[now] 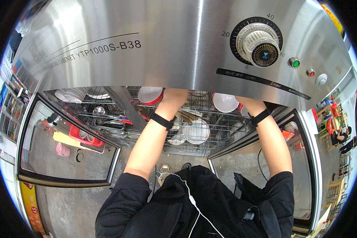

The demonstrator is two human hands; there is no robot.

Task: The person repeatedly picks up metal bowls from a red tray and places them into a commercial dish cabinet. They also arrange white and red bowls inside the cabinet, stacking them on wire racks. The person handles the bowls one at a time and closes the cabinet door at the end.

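Note:
Both my hands reach into a stainless steel disinfection cabinet (172, 44), under its front panel. Only the back of my left hand (176, 97) shows; the panel hides its fingers. Just left of it, on the upper wire rack (193, 104), a red bowl with a white inside (150, 94) lies tilted. My right hand (250, 102) is also cut off by the panel, beside a second red-and-white bowl (225, 102). Part of another such bowl (243, 110) shows against that hand. What either hand grips is hidden.
Glass doors stand open at left (68, 142) and right (294, 172). White plates (196, 131) lie on a lower rack; white dishes (71, 94) and metal utensils (107, 120) are at left. A timer knob (263, 49) juts from the panel. A white cable (192, 199) hangs at my chest.

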